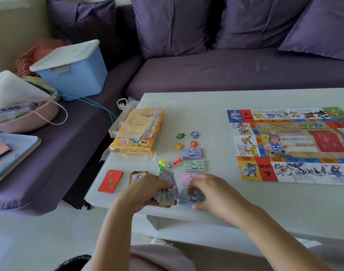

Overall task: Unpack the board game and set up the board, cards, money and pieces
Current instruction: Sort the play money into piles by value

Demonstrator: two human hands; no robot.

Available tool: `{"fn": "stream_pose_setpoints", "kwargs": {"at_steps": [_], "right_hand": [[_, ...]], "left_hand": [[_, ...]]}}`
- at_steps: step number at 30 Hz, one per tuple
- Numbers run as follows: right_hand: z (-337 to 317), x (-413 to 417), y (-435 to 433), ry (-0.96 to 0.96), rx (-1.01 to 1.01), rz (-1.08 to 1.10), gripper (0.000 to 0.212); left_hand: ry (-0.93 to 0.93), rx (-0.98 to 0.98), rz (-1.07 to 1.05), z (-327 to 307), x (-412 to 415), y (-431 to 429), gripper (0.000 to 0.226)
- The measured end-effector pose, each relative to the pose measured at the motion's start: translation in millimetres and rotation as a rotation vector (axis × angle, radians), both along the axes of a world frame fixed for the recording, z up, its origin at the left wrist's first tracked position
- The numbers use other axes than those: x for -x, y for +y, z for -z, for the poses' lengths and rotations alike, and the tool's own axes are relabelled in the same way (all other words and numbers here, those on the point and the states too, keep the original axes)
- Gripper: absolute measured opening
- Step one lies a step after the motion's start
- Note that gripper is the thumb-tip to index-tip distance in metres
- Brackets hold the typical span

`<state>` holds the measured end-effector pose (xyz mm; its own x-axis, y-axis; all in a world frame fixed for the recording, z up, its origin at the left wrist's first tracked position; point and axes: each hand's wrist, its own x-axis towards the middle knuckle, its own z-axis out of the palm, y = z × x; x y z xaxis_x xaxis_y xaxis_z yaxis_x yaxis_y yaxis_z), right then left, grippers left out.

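- Left hand grips the unsorted money wad, its long axis pointing away from the person.
- Right hand: bent fingertips on the blue pile at the counter's near edge. Pinching or pressing, cannot tell.
- The wad sits just left of the right hand, so the next reach is probably short.

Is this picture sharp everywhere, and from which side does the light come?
Head view: soft daylight, brightest at the upper left, shadows on the table faint; the left hand, the right hand and the banknotes they handle are slightly smeared; small print on the board is too soft to read.
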<state>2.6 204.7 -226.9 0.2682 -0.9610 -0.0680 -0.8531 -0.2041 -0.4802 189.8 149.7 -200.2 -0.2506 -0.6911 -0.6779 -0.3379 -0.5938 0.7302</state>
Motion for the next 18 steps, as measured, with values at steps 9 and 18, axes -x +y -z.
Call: {"fn": "stream_pose_setpoints", "kwargs": {"at_steps": [9, 18], "right_hand": [[5, -4, -1, -0.131, -0.004, -0.022, 0.021], [0, -3, 2, -0.526, 0.158, 0.2, 0.006]], "left_hand": [[0.031, -0.001, 0.033, 1, 2, 0, 0.02], [0.12, 0.153, -0.04, 1, 3, 0, 0.011]]}}
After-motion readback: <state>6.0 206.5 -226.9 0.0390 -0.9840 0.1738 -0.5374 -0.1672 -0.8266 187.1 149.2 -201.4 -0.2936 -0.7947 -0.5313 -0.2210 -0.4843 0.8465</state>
